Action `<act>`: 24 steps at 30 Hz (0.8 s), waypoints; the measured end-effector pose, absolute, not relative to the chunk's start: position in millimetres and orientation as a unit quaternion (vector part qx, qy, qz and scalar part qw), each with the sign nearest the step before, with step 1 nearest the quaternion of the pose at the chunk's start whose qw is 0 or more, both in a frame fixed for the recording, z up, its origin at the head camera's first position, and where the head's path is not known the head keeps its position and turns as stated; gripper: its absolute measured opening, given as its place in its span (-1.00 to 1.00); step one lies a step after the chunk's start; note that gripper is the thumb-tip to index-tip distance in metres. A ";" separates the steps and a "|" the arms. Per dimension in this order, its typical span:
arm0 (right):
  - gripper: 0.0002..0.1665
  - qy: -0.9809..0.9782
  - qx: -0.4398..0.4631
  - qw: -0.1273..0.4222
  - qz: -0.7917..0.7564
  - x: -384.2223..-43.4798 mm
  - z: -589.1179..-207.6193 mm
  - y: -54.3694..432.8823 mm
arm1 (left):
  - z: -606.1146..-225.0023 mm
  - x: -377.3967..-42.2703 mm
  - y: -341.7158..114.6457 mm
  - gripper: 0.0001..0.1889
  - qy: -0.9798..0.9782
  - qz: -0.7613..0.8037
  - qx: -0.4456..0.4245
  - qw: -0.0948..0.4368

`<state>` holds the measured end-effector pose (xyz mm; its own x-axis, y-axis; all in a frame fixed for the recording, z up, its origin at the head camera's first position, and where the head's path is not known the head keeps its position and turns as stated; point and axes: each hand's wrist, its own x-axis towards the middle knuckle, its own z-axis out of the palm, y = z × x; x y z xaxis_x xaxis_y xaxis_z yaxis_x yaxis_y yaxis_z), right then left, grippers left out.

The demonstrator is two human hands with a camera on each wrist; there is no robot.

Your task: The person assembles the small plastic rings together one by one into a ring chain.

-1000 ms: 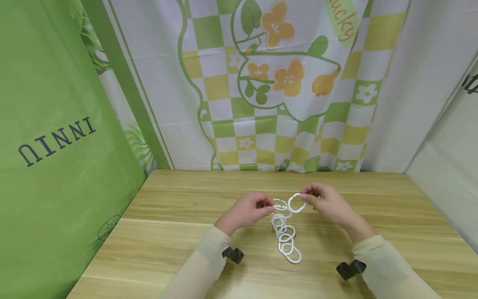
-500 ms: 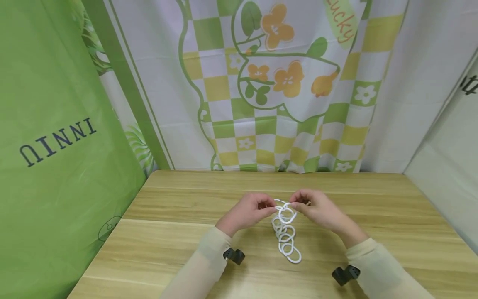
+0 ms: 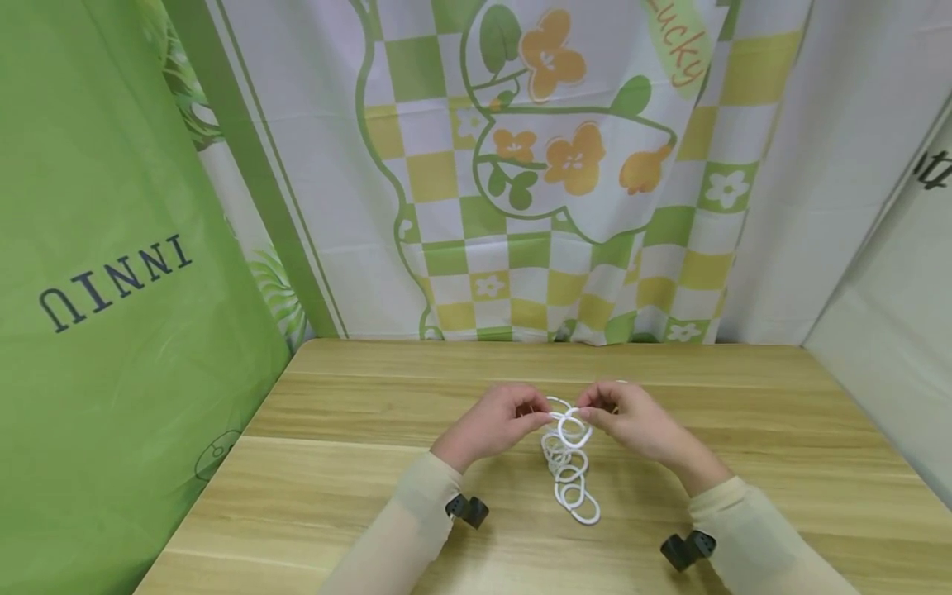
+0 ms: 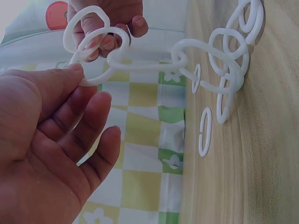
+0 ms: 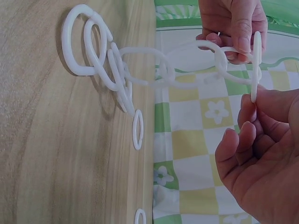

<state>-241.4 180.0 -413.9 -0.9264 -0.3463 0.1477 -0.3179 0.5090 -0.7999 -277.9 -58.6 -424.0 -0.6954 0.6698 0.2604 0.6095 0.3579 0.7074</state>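
One white ring (image 5: 255, 79) is pinched in our right hand (image 3: 634, 420) against the end link (image 4: 112, 30) that our left hand (image 3: 487, 420) pinches, while the rest of the white chain (image 4: 140, 66) slopes down from there to lie on the wooden table (image 3: 349, 471).

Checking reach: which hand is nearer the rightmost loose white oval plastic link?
Right: in the head view, the right hand partly hides the loose link; the left hand lies farther left.

White oval plastic rings (image 4: 145, 66) block the gap between left hand (image 3: 487, 420) and right hand (image 3: 634, 423); the tan wood-grain desk (image 3: 349, 430) leaves room outside both.
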 end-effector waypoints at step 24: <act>-0.86 0.864 -0.177 0.015 -0.472 -242.9 -418.4 182.5 | -424.0 -277.3 -58.5 -0.92 0.810 0.437 0.386 0.064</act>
